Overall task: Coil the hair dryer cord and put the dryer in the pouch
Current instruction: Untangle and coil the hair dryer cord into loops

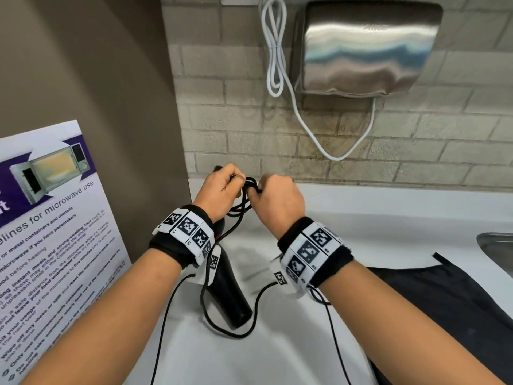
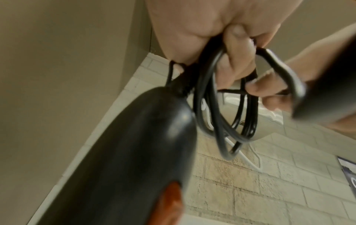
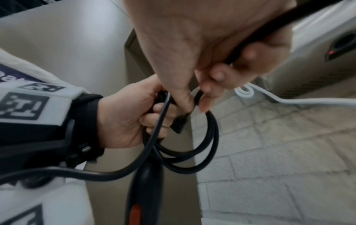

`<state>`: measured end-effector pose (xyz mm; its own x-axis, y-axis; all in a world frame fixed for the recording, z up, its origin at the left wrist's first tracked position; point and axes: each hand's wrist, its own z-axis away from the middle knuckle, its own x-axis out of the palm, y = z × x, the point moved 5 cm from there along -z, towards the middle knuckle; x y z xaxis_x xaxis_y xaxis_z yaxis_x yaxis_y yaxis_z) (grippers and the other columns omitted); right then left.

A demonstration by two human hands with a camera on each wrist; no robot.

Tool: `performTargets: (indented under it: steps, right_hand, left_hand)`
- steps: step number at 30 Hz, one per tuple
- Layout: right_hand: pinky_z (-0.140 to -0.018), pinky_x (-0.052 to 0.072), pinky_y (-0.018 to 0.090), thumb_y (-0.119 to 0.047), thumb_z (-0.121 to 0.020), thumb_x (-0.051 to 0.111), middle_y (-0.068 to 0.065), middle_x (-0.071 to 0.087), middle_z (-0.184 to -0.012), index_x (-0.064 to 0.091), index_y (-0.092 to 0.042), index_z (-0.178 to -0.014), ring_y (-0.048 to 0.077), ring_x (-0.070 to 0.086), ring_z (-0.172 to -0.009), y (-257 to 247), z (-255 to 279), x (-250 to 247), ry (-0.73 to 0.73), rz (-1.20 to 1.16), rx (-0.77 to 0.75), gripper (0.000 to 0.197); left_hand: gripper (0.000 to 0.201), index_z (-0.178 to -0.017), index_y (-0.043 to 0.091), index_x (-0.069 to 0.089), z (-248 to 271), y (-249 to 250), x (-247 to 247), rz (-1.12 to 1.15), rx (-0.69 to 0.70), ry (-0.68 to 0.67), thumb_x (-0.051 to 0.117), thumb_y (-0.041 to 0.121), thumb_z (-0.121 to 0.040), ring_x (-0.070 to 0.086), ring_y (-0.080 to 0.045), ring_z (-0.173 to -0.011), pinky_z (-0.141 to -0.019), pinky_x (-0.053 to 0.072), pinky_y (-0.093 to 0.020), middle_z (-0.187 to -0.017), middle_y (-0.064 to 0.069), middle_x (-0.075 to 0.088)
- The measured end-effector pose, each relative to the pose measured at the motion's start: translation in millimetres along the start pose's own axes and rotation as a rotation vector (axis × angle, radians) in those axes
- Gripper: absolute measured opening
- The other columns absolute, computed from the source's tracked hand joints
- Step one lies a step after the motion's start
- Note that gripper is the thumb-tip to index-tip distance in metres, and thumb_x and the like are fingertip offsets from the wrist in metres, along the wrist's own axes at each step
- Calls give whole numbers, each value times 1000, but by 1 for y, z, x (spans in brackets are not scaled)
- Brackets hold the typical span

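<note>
White counter [image 1: 388, 215] below the hands, beige brick-tile wall [image 1: 361, 151] beyond, steel hand dryer [image 1: 366, 48] with looped white cable [image 1: 274, 51] above. Poster [image 1: 50, 218] off to the left reading "for microwave use". Black hair dryer [image 1: 229, 293] with orange switch hanging under left hand [image 1: 219, 191], curled round black cord [image 1: 248, 190] loops; right hand [image 1: 277, 201] pinching cord just beside. Dark pouch [image 1: 449, 295] lying lower right.

A steel hand dryer [image 1: 366, 48] hangs on the brick-tiled wall [image 1: 416, 140], a looped white cable [image 1: 274, 51] just beside it; a microwave-use poster [image 1: 52, 218] leans at the left; a sink rim [image 1: 497, 245] edges the white worktop [image 1: 388, 212].
</note>
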<state>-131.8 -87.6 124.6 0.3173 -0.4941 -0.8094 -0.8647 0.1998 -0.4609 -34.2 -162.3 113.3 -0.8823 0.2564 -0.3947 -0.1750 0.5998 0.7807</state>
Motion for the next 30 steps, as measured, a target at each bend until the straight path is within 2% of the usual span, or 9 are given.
performTargets:
  steps: [4, 8, 11, 14, 17, 19, 22, 27, 30]
  right_hand:
    - [-72, 48, 34, -6, -82, 57, 19, 60, -106, 31, -10, -128, 34, 60, -93, -4, -18, 16, -71, -305, 31, 52]
    - [-67, 49, 31, -1, -82, 45, 18, 64, -100, 43, -28, -129, 32, 62, -83, -6, -31, 34, -186, -341, -17, 54]
    - [-77, 52, 32, -4, -81, 46, 13, 67, -102, 63, -21, -110, 30, 62, -92, 0, -32, 36, -180, -343, -22, 38]
    - [-67, 46, 27, -17, -80, 57, 5, 64, -82, 66, -16, -96, 23, 60, -78, 10, -33, 30, -148, -351, -58, 18]
    - [-66, 37, 26, -39, -81, 63, 1, 59, -80, 60, -15, -104, 16, 53, -72, 29, -36, 25, -267, -224, -144, 34]
    - [-69, 36, 26, -40, -86, 58, 2, 58, -84, 57, -13, -111, 18, 54, -77, 54, -40, 22, -315, -146, -140, 37]
    - [-70, 36, 25, -37, -93, 49, 6, 58, -85, 64, -8, -104, 28, 58, -88, 105, -49, 18, -207, -44, 7, 34]
    - [-78, 44, 35, -36, -97, 39, 24, 59, -113, 57, 5, -108, 38, 57, -101, 176, -46, 24, -197, 82, 432, 45]
    - [-92, 44, 35, -24, -101, 27, 22, 51, -128, 47, 0, -128, 36, 51, -116, 186, -40, 31, -261, 183, 509, 41]
  left_hand:
    - [26, -68, 16, 46, 3, -2, 1, 127, -37, -81, 43, 6, -92, 34, 0, -37, -40, 27, -11, -40, 14, 43]
    - [23, -72, 16, 55, 6, -6, -5, 125, -28, -37, 50, 5, -92, 33, -1, -39, -41, 29, -14, -43, 12, 43]
    - [17, -81, 14, 59, 9, -5, -11, 87, 38, -3, 50, 7, -92, 41, -2, -45, -48, 34, -13, -52, 8, 46]
    - [15, -77, 26, 54, 12, -6, -14, 38, 65, 18, 43, 26, -87, 41, -3, -50, -53, 36, -20, -60, 0, 47]
    - [16, -71, 25, 52, 10, -13, -23, 70, 12, 80, 40, 30, -81, 40, -2, -47, -53, 35, -23, -58, 3, 46]
    - [17, -66, 23, 51, 10, -18, -30, 123, -30, 111, 42, 28, -80, 37, -2, -45, -50, 33, -20, -50, 12, 44]
    - [21, -62, 24, 51, 9, -20, -33, 102, -56, 87, 46, 23, -82, 38, -1, -44, -47, 32, -14, -44, 15, 45]
    - [23, -55, 31, 57, 10, -18, -28, 111, -119, 15, 54, 43, -75, 41, -13, -58, -55, 34, -23, -50, 14, 47]
    - [28, -63, 21, 52, 10, -12, -21, 142, -134, -14, 51, 19, -92, 36, -12, -54, -53, 30, -22, -49, 12, 44]
